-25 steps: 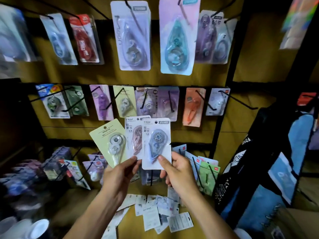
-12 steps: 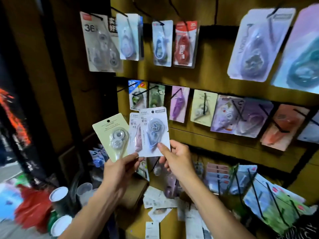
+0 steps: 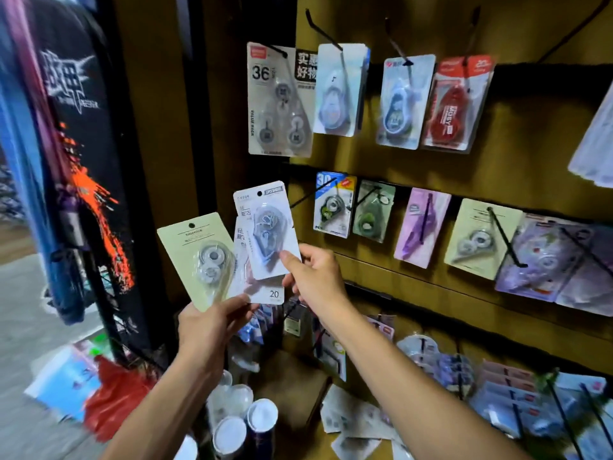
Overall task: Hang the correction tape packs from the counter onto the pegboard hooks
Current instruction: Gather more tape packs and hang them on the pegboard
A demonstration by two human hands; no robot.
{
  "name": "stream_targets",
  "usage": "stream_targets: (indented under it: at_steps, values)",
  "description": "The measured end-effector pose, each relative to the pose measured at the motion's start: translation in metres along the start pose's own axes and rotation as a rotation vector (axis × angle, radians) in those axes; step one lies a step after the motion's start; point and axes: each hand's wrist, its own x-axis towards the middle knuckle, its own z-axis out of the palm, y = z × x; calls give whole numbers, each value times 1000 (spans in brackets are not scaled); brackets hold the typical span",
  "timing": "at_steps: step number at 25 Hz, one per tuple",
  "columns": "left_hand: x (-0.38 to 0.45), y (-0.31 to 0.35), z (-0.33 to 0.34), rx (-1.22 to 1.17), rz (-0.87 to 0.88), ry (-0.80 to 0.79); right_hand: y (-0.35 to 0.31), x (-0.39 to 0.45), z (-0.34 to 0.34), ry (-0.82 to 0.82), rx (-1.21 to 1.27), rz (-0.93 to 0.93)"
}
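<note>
Both forearms are raised from the bottom edge toward the pegboard (image 3: 497,180); the left hand (image 3: 207,325) is held palm-inward with thumb and fingers pinched on the lower edges of two packs, a pale green correction tape pack (image 3: 199,257) tilted to the left and a white pack marked 20 (image 3: 265,290) partly hidden behind the others; the right hand (image 3: 315,280) is turned with its back to the camera, its thumb pressed on the lower right corner of a white correction tape pack with a blue-grey dispenser (image 3: 265,232), the fingers curled behind the card; this pack is held upright, overlapping the white one behind it, its hang hole at the top, just left of the pegboard's edge and not on any hook; on the board, packs are hung in rows from black hooks, among them a grey value pack marked 36 (image 3: 278,101) and a red pack (image 3: 454,104) in the upper row; loose cards are scattered on the counter (image 3: 292,386) below; white-lidded cups (image 3: 245,419) are seen between the arms.
</note>
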Motion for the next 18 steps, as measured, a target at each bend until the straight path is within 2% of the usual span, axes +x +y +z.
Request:
stream_targets:
  at_steps: [12, 18]
  values:
    - [30, 5, -18, 25, 24, 69, -8, 47, 35, -38, -127, 55]
    - [23, 9, -22, 17, 18, 80, -4, 37, 32, 18, -96, 5]
